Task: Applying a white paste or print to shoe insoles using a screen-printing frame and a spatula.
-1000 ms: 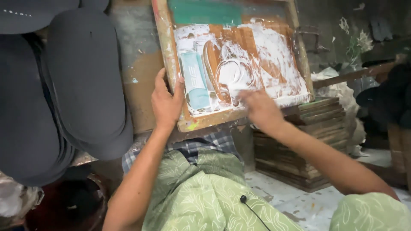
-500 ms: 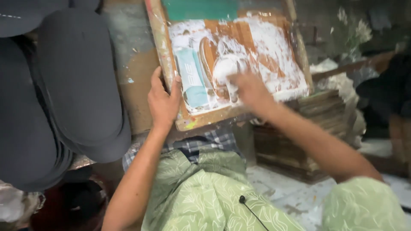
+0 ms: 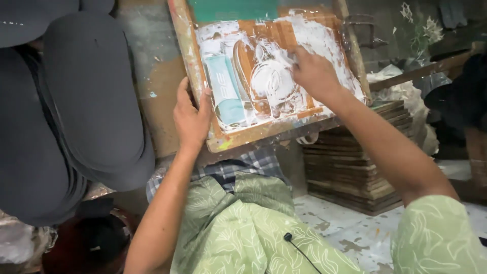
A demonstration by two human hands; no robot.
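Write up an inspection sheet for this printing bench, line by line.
Surface: worn, paint-spattered brown bench.
Job's things: wooden-framed printing screen smeared with white ink.
Clutter: stacked dark grey oval foam sheets at left; pile of wooden frames below right.
Hands: left hand grips the frame's left edge; right hand presses on the mesh.
Cables: thin black clip microphone lead on green shirt.
Surroundings: splattered floor.

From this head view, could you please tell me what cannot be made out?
- Whatever the right hand presses on the screen-printing frame: hidden under the hand.
- The frame's top: cut off by the picture's edge.
- The left hand fingertips: hidden by the frame's edge.
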